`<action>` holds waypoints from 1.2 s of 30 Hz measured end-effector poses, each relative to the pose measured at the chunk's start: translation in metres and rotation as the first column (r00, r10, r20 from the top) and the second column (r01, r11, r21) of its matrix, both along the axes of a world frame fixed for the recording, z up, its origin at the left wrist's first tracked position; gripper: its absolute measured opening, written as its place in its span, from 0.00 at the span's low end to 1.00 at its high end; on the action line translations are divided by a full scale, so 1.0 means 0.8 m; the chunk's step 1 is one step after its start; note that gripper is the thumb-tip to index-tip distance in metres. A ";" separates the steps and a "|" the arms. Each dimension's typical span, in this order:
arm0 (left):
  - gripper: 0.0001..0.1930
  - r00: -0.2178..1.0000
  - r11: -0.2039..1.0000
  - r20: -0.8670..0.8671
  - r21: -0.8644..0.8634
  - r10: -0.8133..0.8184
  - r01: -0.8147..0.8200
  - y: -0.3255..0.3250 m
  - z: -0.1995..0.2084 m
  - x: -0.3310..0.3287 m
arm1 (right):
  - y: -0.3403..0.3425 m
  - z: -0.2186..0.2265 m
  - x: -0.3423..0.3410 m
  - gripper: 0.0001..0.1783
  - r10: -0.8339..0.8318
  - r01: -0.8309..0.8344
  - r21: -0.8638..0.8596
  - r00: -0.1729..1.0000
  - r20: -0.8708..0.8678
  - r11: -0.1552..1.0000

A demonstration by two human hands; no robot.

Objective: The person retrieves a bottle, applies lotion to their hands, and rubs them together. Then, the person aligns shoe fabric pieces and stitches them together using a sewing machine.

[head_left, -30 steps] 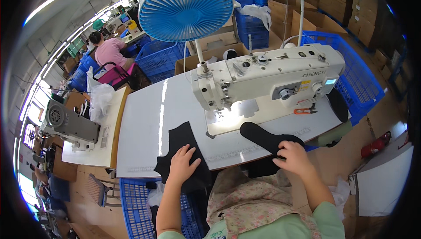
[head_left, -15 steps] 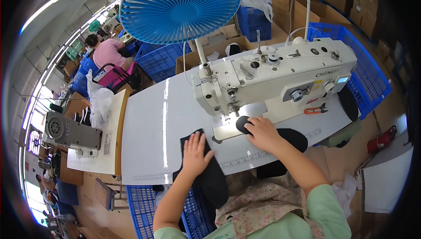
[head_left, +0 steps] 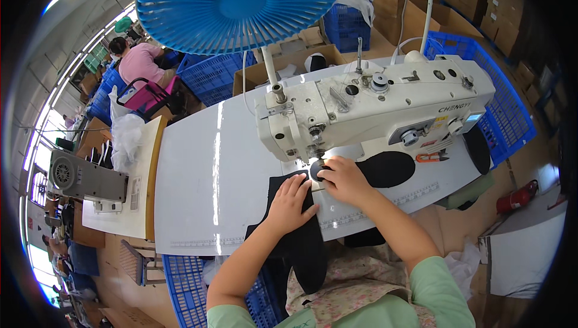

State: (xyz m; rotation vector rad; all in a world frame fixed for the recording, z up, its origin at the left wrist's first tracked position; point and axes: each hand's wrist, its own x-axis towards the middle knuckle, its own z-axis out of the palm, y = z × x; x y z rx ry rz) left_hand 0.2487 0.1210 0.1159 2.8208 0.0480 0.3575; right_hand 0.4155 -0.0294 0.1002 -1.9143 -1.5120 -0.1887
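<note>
My left hand [head_left: 290, 206] lies flat, fingers stretched out, on a black cut fabric piece [head_left: 307, 249] that runs over the table's front edge toward my lap. My right hand [head_left: 348, 182] has its fingers bent onto the rounded end of a black sole-shaped piece [head_left: 388, 169], whose middle the hand hides. That rounded end lies close beside the fabric's right edge, just below the needle area of a white sewing machine [head_left: 379, 102]. Whether the two pieces overlap I cannot tell.
Orange-handled thread snips [head_left: 431, 157] lie on the machine's base at the right. A blue fan [head_left: 241, 4] stands behind the machine head. A blue crate [head_left: 189, 292] sits under the table's front edge, another blue crate [head_left: 509, 108] at the right. A person in pink [head_left: 139, 63] sits farther off.
My left hand has slid the black fabric rightward and away from me, toward the needle. The right hand has shifted slightly left with the sole-shaped piece, and the two pieces now lie close together.
</note>
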 end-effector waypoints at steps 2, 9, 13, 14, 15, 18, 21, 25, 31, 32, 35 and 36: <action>0.36 1.000 1.000 -0.014 -0.023 -0.017 0.016 -0.001 0.001 0.000 | 0.002 -0.002 0.000 0.11 0.000 0.000 0.039 1.000 0.016 0.999; 0.39 1.000 0.999 -0.013 0.050 0.019 -0.018 -0.004 0.004 0.002 | 0.001 -0.002 -0.003 0.09 -0.002 0.001 0.090 1.000 0.010 0.996; 0.39 1.000 0.997 0.003 0.076 0.019 -0.019 -0.005 0.003 0.002 | 0.001 0.002 -0.003 0.09 0.016 -0.015 0.080 1.000 -0.011 0.997; 0.39 1.000 0.997 0.012 0.078 0.017 -0.018 -0.005 0.003 0.002 | 0.001 0.003 -0.003 0.09 0.016 -0.015 0.073 1.000 -0.018 0.997; 0.38 1.000 0.997 0.009 0.077 0.016 -0.017 -0.005 0.003 0.002 | 0.001 0.004 -0.004 0.09 0.015 -0.014 0.077 1.000 -0.014 0.997; 0.38 1.000 0.997 0.011 0.071 0.023 -0.024 -0.006 0.004 0.002 | 0.001 0.006 -0.005 0.09 0.013 -0.012 0.087 1.000 -0.004 0.996; 0.38 0.999 0.998 0.000 0.058 0.036 -0.036 -0.005 0.004 0.002 | 0.001 0.007 -0.006 0.09 0.012 -0.012 0.087 1.000 0.005 0.996; 0.38 0.999 0.998 0.020 0.062 0.030 -0.031 -0.001 0.002 0.007 | 0.002 0.012 -0.002 0.09 0.011 -0.011 0.020 1.000 0.009 1.000; 0.37 0.999 0.998 0.017 0.049 0.031 -0.032 0.006 -0.003 0.015 | 0.009 0.016 0.008 0.10 0.040 -0.038 -0.036 0.998 0.041 0.999; 0.38 0.999 0.998 0.014 0.047 0.036 -0.037 0.006 -0.003 0.016 | 0.010 0.016 0.009 0.10 0.041 -0.040 -0.032 0.998 0.049 0.999; 0.38 0.999 1.000 0.028 0.014 0.024 -0.024 0.007 -0.004 0.017 | 0.013 0.011 0.011 0.09 0.036 -0.036 -0.010 0.999 0.024 0.999; 0.38 0.999 0.999 0.025 0.014 0.032 -0.033 0.008 -0.005 0.018 | 0.014 0.009 0.011 0.09 0.039 -0.039 -0.003 0.999 0.029 0.999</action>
